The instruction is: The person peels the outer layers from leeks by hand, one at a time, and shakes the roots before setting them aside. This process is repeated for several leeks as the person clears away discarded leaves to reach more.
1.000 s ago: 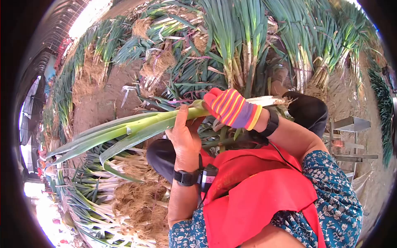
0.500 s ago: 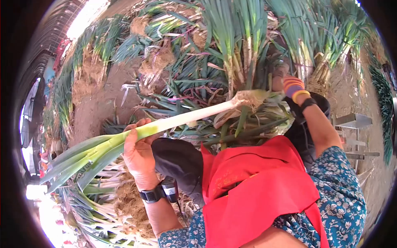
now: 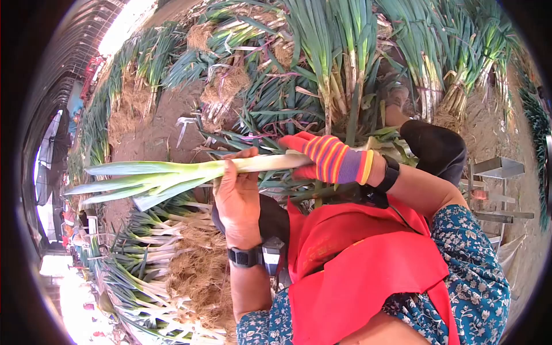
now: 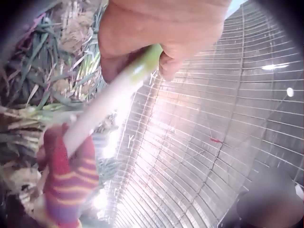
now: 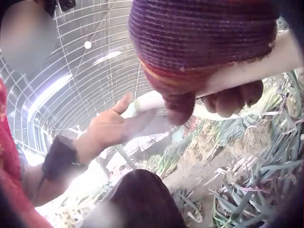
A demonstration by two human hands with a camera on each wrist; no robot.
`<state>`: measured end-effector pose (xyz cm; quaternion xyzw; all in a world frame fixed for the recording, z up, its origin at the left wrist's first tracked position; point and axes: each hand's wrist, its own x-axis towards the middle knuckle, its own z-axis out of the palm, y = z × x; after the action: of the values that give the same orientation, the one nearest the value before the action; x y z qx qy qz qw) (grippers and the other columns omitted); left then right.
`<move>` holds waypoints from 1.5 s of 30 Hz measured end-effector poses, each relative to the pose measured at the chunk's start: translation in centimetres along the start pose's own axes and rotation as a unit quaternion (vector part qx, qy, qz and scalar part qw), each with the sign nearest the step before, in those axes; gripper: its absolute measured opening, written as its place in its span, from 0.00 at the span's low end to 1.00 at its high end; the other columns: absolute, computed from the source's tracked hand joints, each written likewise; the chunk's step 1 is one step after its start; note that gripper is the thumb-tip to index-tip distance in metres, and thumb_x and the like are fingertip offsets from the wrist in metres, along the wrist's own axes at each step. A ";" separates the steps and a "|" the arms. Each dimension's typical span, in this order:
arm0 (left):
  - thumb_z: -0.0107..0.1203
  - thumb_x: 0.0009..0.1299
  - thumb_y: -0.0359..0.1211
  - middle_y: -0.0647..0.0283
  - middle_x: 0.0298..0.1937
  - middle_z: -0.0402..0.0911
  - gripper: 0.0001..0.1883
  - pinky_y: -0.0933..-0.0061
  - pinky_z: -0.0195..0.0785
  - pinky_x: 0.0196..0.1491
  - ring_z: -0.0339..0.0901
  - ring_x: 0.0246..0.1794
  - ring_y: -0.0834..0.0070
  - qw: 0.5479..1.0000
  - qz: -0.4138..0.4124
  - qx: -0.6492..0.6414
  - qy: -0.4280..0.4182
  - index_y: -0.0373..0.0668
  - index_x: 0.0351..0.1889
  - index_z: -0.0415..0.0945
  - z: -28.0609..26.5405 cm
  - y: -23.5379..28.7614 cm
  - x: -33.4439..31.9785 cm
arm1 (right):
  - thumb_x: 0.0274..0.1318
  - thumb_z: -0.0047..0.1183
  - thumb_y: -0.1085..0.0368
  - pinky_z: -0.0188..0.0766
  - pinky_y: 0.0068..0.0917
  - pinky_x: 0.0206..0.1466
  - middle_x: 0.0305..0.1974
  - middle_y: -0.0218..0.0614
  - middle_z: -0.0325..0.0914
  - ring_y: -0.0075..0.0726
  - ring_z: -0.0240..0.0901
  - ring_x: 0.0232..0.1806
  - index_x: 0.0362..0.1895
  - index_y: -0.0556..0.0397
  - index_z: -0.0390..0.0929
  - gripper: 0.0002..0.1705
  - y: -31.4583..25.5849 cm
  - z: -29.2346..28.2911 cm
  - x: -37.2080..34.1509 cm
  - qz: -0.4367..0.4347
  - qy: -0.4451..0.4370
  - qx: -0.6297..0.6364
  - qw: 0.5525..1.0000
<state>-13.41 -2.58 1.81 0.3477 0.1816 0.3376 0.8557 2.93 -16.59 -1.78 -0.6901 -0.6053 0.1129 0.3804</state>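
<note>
A long leek (image 3: 261, 163) lies level across the front of the body, its green leaves fanned to the left. The bare left hand (image 3: 238, 201) grips it where white turns to green; in the left wrist view the left hand (image 4: 161, 28) curls over the stalk (image 4: 102, 108). In a striped glove, the right hand (image 3: 333, 159) holds the white part; the right wrist view shows the gloved hand (image 5: 204, 52) with fingers wrapped round the white stalk (image 5: 256, 66). The root end is hidden behind the glove and wrist.
Leeks with brown roots (image 3: 198, 264) are piled at the lower left. Upright leek bundles (image 3: 333, 57) stand ahead, and loose leaves (image 3: 282, 98) cover the ground in front. A metal stand (image 3: 498, 168) is at the right.
The right hand has come back from the far right onto the white stalk. The left hand has moved right with the leek, which now lies more level.
</note>
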 end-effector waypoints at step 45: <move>0.48 0.70 0.33 0.51 0.41 0.75 0.13 0.61 0.65 0.55 0.73 0.45 0.62 0.991 0.029 0.080 0.107 0.30 0.41 0.68 -9.8 6.9 2.1 | 0.57 0.53 0.62 0.68 0.23 0.34 0.26 0.33 0.78 0.17 0.68 0.29 0.36 0.59 0.79 0.12 2.8 -4.4 -4.3 0.125 -0.184 0.297 0.929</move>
<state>-20.42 7.19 -0.20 0.3820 0.2885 0.3820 0.7905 6.70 -22.17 -1.95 -0.5827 -0.5124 0.4590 0.4327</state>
